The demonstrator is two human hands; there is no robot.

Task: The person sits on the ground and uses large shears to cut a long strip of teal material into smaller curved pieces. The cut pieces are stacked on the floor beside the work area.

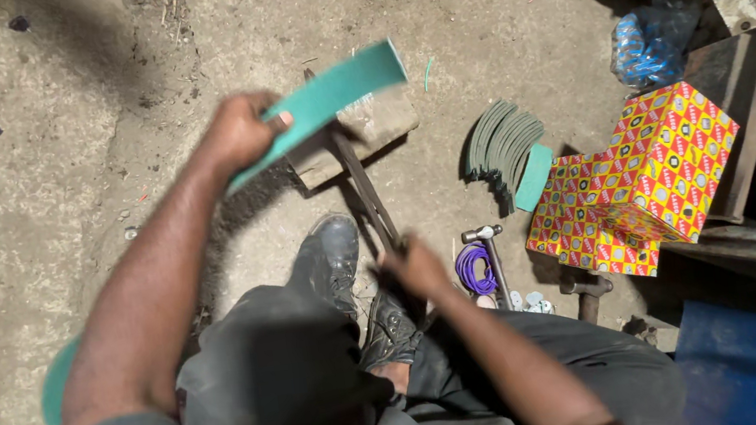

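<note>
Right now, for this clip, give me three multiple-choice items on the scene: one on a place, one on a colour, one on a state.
1. Where is the stack of curved strips?
A. On the ground left of the patterned boxes
B. On the person's lap
C. On the blue sheet

2. What colour is the wire coil?
A. Red
B. Purple
C. White

3. What is the left hand doing?
A. Resting open on the ground
B. Holding a hammer
C. Gripping a green curved strip

Answers: 1 A, the stack lies on the dirt beside the boxes. 2 B, the coil is purple. 3 C, the fingers close round the raised strip.
</note>
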